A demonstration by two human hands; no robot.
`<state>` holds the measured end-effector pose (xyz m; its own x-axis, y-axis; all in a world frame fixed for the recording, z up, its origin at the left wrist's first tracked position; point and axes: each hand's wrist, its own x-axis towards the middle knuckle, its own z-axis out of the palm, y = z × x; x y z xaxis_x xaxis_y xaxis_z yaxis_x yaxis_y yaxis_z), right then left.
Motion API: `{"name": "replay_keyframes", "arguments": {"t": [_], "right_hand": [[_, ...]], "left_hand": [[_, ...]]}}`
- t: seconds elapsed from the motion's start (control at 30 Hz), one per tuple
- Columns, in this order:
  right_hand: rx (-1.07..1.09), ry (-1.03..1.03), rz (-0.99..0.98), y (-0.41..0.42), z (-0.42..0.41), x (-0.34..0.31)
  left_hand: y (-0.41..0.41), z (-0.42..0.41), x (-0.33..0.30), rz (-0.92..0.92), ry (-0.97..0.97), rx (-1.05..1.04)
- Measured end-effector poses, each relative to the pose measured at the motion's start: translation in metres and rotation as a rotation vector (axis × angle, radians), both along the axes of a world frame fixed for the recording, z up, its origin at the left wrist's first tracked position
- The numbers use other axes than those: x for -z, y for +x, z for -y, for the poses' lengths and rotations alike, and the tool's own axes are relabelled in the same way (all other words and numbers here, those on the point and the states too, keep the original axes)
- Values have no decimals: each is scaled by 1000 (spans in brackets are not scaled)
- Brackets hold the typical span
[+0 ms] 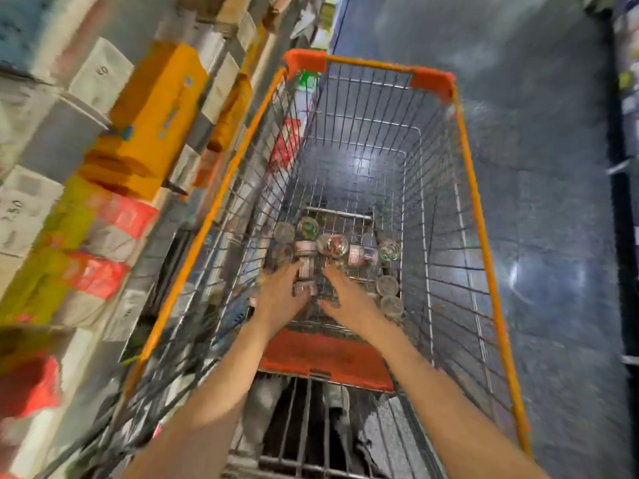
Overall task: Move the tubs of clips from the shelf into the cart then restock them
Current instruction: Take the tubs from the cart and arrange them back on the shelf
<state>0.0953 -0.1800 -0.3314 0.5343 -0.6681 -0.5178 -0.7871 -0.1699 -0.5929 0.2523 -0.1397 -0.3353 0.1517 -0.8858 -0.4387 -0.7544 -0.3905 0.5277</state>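
tubs of clips (337, 248) lie in a heap at the bottom of the cart (482, 216), and both hands reach down, the left hand (285, 293) touching a stack, the right hand (347, 293) spread and empty, so scoop few tubs, gently.

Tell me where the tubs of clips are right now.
In the head view, the tubs lie clustered on the floor of the cart, at its near end, just beyond the left hand and right hand.
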Motion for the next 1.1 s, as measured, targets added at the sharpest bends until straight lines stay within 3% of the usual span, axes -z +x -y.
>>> {"name": "replay_keyframes", "arguments": {"t": [0.2,0.43,0.83,1.1], "right_hand": [[152,205,-31,23,1,86],[224,273,-28,42,8,151],[386,330,3,64,12,201],[440,333,98,44,14,174]], "left_hand": [[30,14,70,-164,159,-59],[45,3,127,-225,252,-131],[53,-7,157,-268,271,-225],[47,12,130,-502,301,-434]]}}
